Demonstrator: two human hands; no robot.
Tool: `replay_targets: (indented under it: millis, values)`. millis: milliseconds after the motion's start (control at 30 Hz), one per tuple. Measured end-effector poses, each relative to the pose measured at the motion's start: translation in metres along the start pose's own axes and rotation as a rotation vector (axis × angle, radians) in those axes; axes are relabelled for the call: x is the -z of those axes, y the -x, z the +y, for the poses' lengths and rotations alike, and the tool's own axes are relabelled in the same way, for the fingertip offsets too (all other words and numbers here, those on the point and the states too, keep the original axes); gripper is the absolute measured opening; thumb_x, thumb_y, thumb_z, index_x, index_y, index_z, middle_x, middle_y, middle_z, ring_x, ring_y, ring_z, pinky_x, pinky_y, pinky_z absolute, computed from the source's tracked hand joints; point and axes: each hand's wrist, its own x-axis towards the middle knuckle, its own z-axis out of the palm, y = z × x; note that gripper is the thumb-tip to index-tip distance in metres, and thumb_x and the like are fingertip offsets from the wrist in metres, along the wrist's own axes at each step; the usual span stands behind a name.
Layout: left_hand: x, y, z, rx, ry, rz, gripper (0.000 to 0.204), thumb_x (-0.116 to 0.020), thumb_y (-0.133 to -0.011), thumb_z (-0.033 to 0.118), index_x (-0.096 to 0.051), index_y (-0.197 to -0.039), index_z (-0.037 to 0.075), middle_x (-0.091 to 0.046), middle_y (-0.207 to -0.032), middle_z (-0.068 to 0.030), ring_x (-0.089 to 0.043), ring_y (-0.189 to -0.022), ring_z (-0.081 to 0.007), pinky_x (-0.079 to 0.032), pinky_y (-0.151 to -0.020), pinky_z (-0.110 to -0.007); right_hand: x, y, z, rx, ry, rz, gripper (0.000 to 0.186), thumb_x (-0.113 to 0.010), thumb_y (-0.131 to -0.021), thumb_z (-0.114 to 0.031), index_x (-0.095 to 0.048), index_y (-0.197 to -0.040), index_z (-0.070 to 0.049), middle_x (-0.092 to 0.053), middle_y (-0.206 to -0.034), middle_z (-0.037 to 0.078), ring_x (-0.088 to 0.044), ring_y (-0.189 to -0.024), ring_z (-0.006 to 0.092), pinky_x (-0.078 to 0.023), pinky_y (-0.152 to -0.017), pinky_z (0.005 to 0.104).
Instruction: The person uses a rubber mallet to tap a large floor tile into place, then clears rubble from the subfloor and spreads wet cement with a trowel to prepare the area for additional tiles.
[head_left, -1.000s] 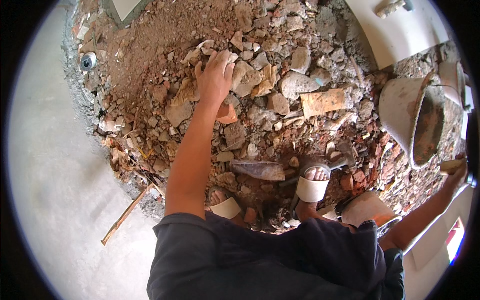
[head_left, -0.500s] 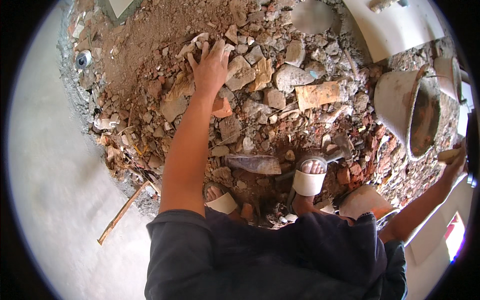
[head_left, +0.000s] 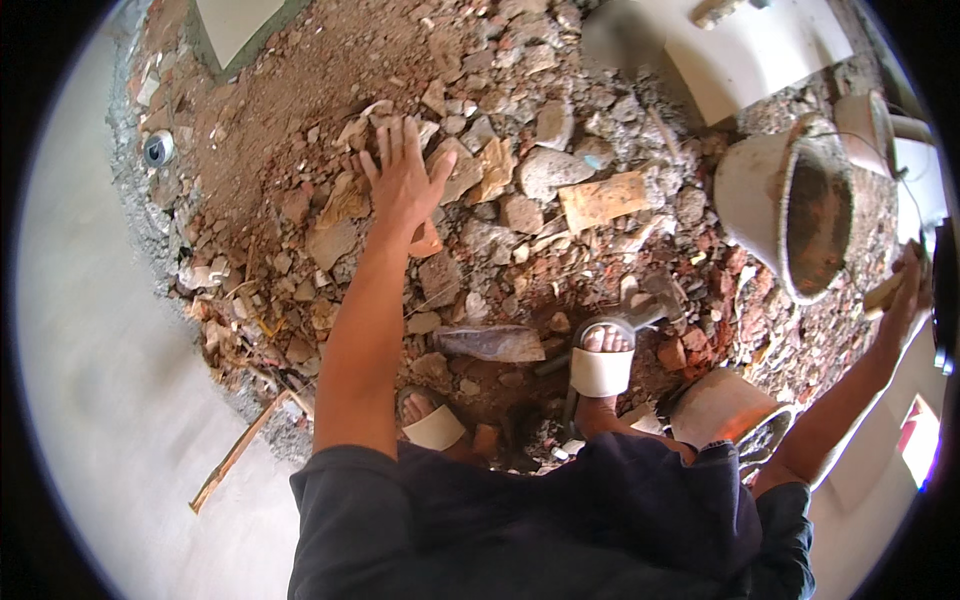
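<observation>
- Left hand (head_left: pixel 402 185) has eased back slightly, its fingers now fanning wider!
- It's open, palm down over the rubble (head_left: pixel 520 240), just beside a pale chunk (head_left: pixel 462 172); can't tell whether it touches.
- Right hand (head_left: pixel 907 285), near the tilted bucket (head_left: pixel 748 195), has fingers wrapped around a tan piece (head_left: pixel 882 297).

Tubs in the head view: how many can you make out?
3. A large tub stands at the right, a second tub is just beyond it, and a third tub sits beside the right sandal. More may be hidden behind the person's body.
</observation>
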Motion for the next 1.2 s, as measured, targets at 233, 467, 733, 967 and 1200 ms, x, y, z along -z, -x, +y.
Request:
replay_targets:
  millis: [233,467,733,967,1200]
  values:
    - [-0.019,0.066,0.102,-0.061,1.038,0.105,0.058,-0.032,-0.101,0.045,-0.033,-0.144,0.005,-0.043,-0.140,-0.0216,-0.046,-0.128,-0.0349,-0.038,-0.106,-0.048,0.039,0.014,-0.109,0.219,0.053,-0.317,0.039,-0.062,-0.088,-0.031,-0.064,-0.116,-0.004,-0.052,-0.072,0.000,-0.046,-0.064,0.0086,-0.037,-0.057,0.0244]
    - [0.020,0.139,0.213,0.270,2.014,-0.651,0.071,-0.027,-0.098,0.059,-0.038,-0.133,-0.001,-0.051,-0.131,-0.0219,-0.052,-0.119,-0.0297,-0.045,-0.099,-0.044,0.134,0.042,-0.189,0.314,0.113,-0.300,0.042,-0.059,-0.092,-0.035,-0.062,-0.118,-0.002,-0.052,-0.076,-0.002,-0.045,-0.065,0.0060,-0.036,-0.056,0.0221]
    - [0.155,0.163,0.186,0.161,2.735,-0.502,0.080,-0.031,-0.095,0.063,-0.028,-0.143,-0.001,-0.037,-0.142,-0.0230,-0.039,-0.132,-0.0329,-0.037,-0.106,-0.048,0.165,0.024,-0.174,0.343,-0.244,-0.263,0.042,-0.057,-0.094,-0.034,-0.059,-0.120,-0.002,-0.050,-0.076,-0.004,-0.043,-0.063,0.0027,-0.034,-0.053,0.0190]
    - [0.181,0.159,0.070,0.159,2.670,0.258,0.079,-0.032,-0.095,0.061,-0.026,-0.144,0.000,-0.040,-0.137,-0.0226,-0.044,-0.128,-0.0311,-0.043,-0.102,-0.042,0.015,0.139,-0.204,0.245,-0.675,-0.386,0.030,-0.059,-0.093,-0.038,-0.063,-0.091,-0.007,-0.052,-0.066,-0.001,-0.050,-0.059,0.0096,-0.043,-0.056,0.0255]
    - [0.323,0.105,-0.032,-0.276,2.009,0.958,0.075,-0.051,-0.092,0.052,-0.031,-0.143,0.001,-0.047,-0.135,-0.0166,-0.051,-0.121,-0.0265,-0.044,-0.102,-0.039,-0.087,0.134,-0.341,0.035,-1.381,-0.430,0.032,-0.067,-0.089,-0.027,-0.056,-0.093,0.003,-0.061,-0.078,0.012,-0.063,-0.068,0.0207,-0.055,-0.063,0.0355]
